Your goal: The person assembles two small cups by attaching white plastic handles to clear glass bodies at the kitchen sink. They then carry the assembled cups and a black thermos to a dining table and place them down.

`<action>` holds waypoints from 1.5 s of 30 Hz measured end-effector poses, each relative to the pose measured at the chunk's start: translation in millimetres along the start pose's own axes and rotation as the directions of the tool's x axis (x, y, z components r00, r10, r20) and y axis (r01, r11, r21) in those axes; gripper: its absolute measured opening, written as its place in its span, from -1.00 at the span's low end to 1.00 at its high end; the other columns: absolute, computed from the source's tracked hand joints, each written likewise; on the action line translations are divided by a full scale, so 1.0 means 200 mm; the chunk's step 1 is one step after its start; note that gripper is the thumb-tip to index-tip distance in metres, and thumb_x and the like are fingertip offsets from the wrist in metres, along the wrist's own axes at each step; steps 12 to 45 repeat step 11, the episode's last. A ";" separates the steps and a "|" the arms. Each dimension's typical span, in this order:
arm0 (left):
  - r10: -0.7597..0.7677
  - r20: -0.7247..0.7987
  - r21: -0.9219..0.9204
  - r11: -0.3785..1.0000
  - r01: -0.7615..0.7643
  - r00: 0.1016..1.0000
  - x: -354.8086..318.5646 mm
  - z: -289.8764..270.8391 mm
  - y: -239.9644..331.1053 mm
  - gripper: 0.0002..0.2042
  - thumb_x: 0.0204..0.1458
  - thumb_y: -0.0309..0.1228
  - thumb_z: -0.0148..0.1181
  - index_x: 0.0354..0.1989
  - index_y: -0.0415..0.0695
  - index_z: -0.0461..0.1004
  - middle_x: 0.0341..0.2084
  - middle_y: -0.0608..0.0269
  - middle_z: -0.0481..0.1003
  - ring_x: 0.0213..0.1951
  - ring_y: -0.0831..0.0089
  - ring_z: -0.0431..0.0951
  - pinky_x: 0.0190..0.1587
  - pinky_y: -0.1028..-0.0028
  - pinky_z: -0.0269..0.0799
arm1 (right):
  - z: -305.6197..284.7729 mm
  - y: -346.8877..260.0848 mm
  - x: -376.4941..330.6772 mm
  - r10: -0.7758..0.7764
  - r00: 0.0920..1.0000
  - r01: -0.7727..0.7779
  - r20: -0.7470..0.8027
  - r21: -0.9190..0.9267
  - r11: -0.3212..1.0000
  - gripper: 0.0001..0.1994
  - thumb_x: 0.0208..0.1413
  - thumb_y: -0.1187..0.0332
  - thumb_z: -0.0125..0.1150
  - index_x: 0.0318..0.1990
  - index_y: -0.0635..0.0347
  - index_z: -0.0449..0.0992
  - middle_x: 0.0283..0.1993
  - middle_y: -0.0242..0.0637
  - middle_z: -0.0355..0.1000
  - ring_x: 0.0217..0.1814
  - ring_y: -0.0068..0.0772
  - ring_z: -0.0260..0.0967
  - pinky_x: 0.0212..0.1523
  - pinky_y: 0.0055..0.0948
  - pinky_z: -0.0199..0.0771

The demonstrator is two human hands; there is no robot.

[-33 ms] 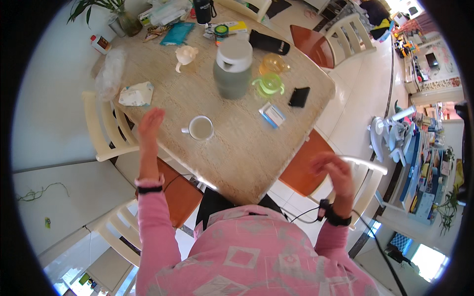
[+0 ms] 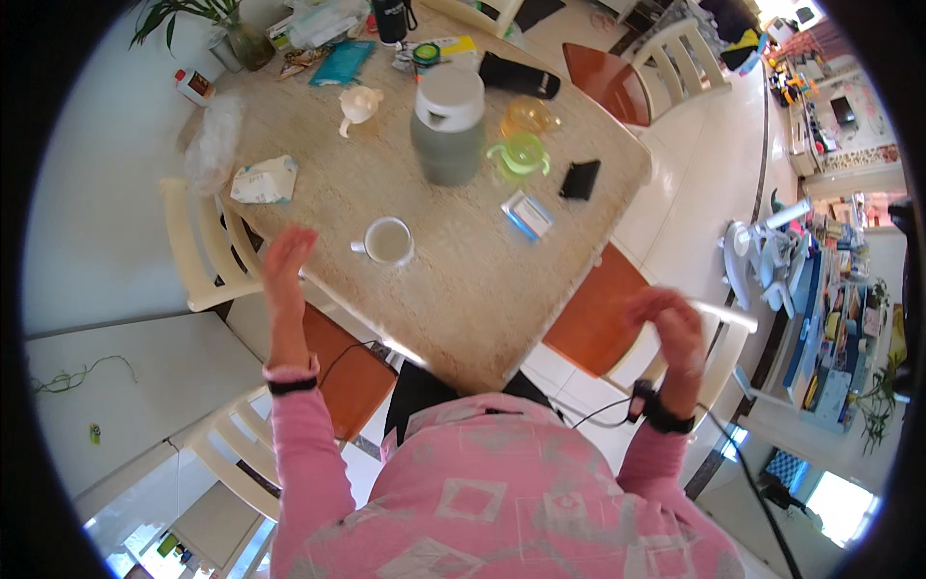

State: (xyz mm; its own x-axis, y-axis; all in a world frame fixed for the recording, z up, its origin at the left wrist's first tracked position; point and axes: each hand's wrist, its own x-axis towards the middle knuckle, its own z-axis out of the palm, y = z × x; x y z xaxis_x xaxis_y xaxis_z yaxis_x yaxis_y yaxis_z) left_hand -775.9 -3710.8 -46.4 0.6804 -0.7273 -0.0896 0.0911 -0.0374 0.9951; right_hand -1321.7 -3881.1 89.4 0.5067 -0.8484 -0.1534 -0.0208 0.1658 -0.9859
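Observation:
My left hand is held over the table's left edge, its fingers stretched out and nothing in it. The nearest thing to it is a white mug with pale liquid inside, standing apart from the hand. On the right, my right hand hovers above a chair, away from the table. Its fingers are loosely bent and a little blurred, with no object visible in them. Farther back on the table stands a large grey-green jug with a white lid.
Right of the jug are a green two-handled cup, an amber cup, a black wallet-like item and a small blue-white box. A tissue pack lies left. Chairs surround the table. A cable runs from my right wrist.
The table and its items sit slightly higher in the picture. My left hand has shifted a little down and left, my right hand slightly right. Both hands stay without an object.

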 end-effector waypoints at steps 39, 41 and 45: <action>-0.150 0.052 -0.007 0.989 0.150 0.987 -1.27 0.23 0.22 -0.94 0.17 -0.58 0.07 -0.26 -0.26 0.48 -0.26 0.02 0.59 -0.25 0.29 0.62 -0.07 0.31 0.55 | -0.64 0.00 -0.11 -0.580 0.812 0.455 -0.063 0.691 0.562 -0.62 0.29 0.14 0.03 0.05 0.25 0.48 -0.15 -0.15 0.47 -0.12 -0.35 0.27 -0.17 -0.31 0.21; -0.150 0.052 -0.007 0.989 0.150 0.987 -1.27 0.23 0.22 -0.94 0.17 -0.58 0.07 -0.26 -0.26 0.48 -0.26 0.02 0.59 -0.25 0.29 0.62 -0.07 0.31 0.55 | -0.64 0.00 -0.11 -0.580 0.812 0.455 -0.063 0.691 0.562 -0.62 0.29 0.14 0.03 0.05 0.25 0.48 -0.15 -0.15 0.47 -0.12 -0.35 0.27 -0.17 -0.31 0.21; -0.150 0.052 -0.007 0.989 0.150 0.987 -1.27 0.23 0.22 -0.94 0.17 -0.58 0.07 -0.26 -0.26 0.48 -0.26 0.02 0.59 -0.25 0.29 0.62 -0.07 0.31 0.55 | -0.64 0.00 -0.11 -0.580 0.812 0.455 -0.063 0.691 0.562 -0.62 0.29 0.14 0.03 0.05 0.25 0.48 -0.15 -0.15 0.47 -0.12 -0.35 0.27 -0.17 -0.31 0.21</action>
